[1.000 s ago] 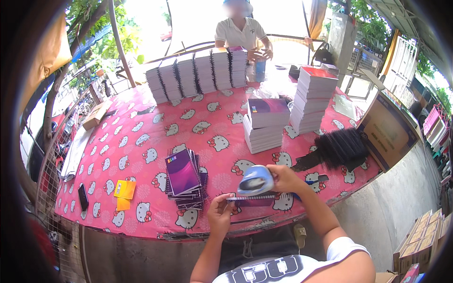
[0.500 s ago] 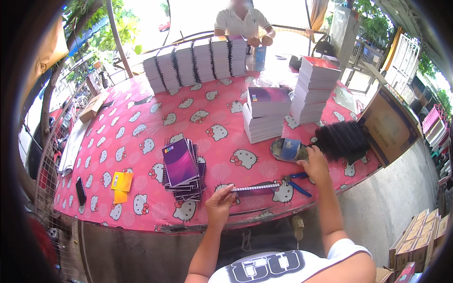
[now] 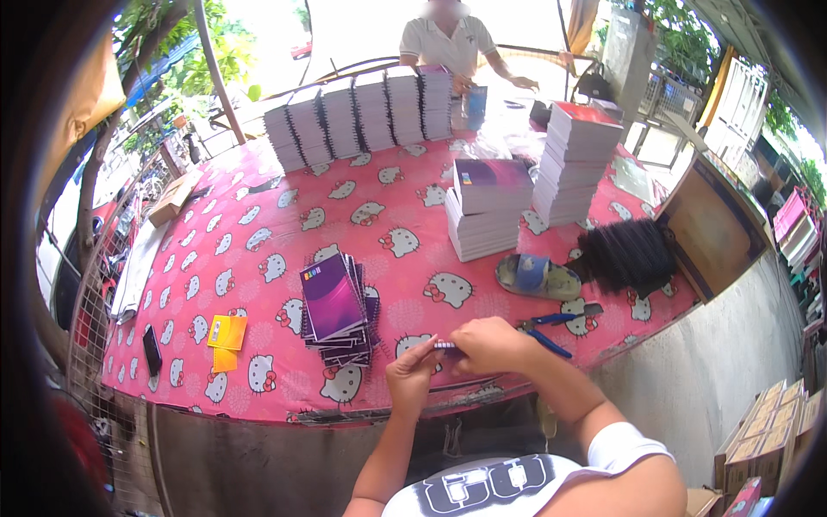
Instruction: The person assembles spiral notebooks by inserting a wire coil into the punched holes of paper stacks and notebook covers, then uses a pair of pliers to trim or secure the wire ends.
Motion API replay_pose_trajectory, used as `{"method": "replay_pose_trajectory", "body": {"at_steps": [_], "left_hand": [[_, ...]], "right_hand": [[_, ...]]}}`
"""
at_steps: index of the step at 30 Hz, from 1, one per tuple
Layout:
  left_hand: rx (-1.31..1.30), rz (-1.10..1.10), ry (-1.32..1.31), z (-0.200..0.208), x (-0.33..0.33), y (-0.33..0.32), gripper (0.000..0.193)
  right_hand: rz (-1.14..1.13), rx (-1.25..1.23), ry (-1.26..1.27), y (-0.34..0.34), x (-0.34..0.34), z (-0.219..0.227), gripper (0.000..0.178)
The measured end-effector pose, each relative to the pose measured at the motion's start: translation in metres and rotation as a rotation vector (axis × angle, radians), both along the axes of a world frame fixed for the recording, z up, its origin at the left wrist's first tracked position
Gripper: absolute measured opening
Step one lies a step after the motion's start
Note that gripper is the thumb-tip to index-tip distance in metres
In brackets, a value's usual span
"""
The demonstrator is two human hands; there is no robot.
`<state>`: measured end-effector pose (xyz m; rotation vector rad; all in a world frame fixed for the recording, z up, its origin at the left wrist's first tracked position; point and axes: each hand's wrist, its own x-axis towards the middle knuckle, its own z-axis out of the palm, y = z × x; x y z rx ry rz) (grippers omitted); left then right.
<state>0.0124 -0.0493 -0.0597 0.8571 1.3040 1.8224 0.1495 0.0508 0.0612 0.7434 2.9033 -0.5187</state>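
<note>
Landmark: pile of purple notebooks (image 3: 334, 303).

Nearest, right of the pile and toward the body: left hand (image 3: 412, 370) nearly closed, fingers and thumb pinching one end of a notebook (image 3: 445, 345). Right hand (image 3: 489, 346) curled over the other end, palm down; its fingertips are mostly hidden, so can't tell how hard it grips. Spiral edge shows between them; likely held at both ends to steady it.

Just left of the pile: yellow cards (image 3: 226, 339), then a phone (image 3: 152, 349), probably set aside there for clearance.

Right of the pile, past the right hand: blue-handled pliers (image 3: 551, 346), lying loose, seemingly parked for easy reach. Behind those, a blue slipper (image 3: 538, 276) on the tabletop; reason unclear. Farther right, black coils (image 3: 627, 257) heaped together, maybe so they don't scatter.

Beyond the pile, to the right: paper blocks (image 3: 482, 234), stacked square, likely to save space. Straight beyond: row of bound books (image 3: 357, 119), upright stacks packed side by side, probably for mutual support. Co-worker (image 3: 448, 45) behind.
</note>
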Motion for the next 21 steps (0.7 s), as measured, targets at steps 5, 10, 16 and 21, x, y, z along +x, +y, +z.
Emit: {"method": "replay_pose_trajectory", "body": {"at_steps": [5, 10, 16, 21], "left_hand": [[0.037, -0.053, -0.108, 0.006, 0.0, 0.0, 0.026], [0.227, -0.039, -0.058, 0.026, 0.008, 0.017, 0.019], [0.353, 0.175, 0.854, 0.038, 0.007, 0.002, 0.02], [0.101, 0.248, 0.645, 0.025, 0.03, -0.002, 0.017]], "right_hand": [[-0.214, 0.149, 0.874, 0.001, 0.045, 0.008, 0.04], [-0.598, 0.298, 0.676, 0.033, 0.127, -0.062, 0.056], [-0.453, 0.344, 0.356, 0.022, 0.143, -0.106, 0.06], [-0.493, 0.099, 0.483, 0.0, 0.113, -0.08, 0.045]]}}
